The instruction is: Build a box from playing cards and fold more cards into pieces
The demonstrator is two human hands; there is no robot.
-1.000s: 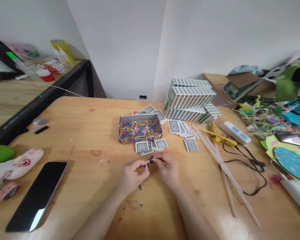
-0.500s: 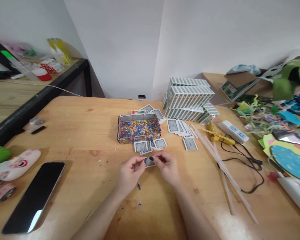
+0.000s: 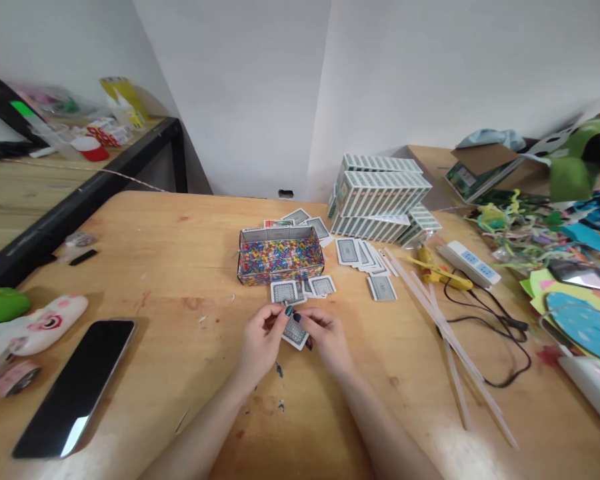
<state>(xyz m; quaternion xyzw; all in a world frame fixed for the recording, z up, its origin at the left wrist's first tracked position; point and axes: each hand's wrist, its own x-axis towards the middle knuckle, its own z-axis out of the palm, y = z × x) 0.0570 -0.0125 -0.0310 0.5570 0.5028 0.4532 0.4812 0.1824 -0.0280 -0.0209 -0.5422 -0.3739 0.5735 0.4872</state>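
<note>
Between my two hands is a playing card (image 3: 295, 333) with a grey patterned back, tilted just above the table. My left hand (image 3: 263, 339) pinches its upper left part between thumb and fingers. From the other side my right hand (image 3: 327, 337) pinches near its upper edge, and a small dark piece shows by those fingertips. Just beyond lie several loose playing cards (image 3: 285, 291), in front of an open box (image 3: 280, 273) lined with a bright multicoloured pattern and built with cards along its walls.
Stacked striped card boxes (image 3: 385, 190) stand at the back. To the right lie fanned cards (image 3: 349, 251), glue sticks (image 3: 445, 333), a yellow glue gun (image 3: 437, 275) and a power strip (image 3: 470, 262). A phone (image 3: 75, 390) lies at the left, with scraps (image 3: 280, 370) near my hands.
The card between my hands has turned, so more of its back shows and its lower end points down to the right. The view has shifted slightly.
</note>
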